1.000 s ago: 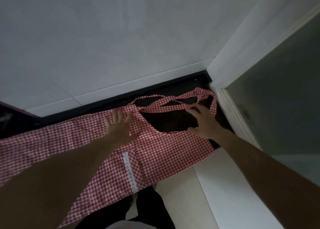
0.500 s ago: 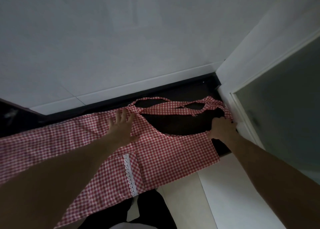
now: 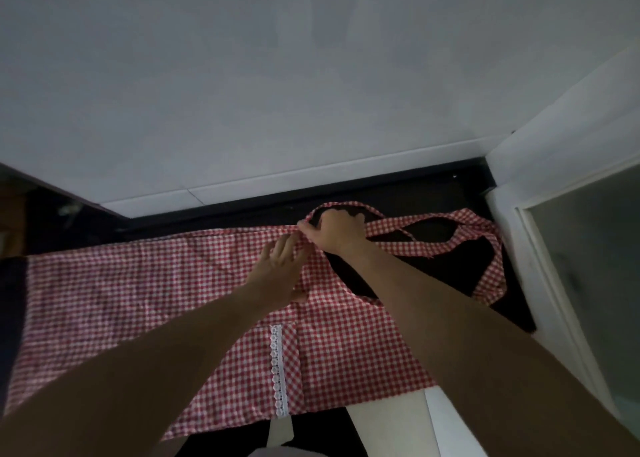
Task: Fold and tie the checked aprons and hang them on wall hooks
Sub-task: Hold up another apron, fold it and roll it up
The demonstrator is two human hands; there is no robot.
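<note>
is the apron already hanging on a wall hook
No, the checked apron lies spread flat on the dark counter, with both hands on it.

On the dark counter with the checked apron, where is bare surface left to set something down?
Bare dark counter shows in a strip between the apron and the white wall, and inside the strap loops near the door frame. Crowded at the bib corner, where the right hand pinches cloth beside the left hand.

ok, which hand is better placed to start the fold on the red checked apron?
Right. The right hand already pinches the far edge of the red-and-white checked cloth apron at the strap base; the left hand lies flat on it, likely better pinning.
</note>
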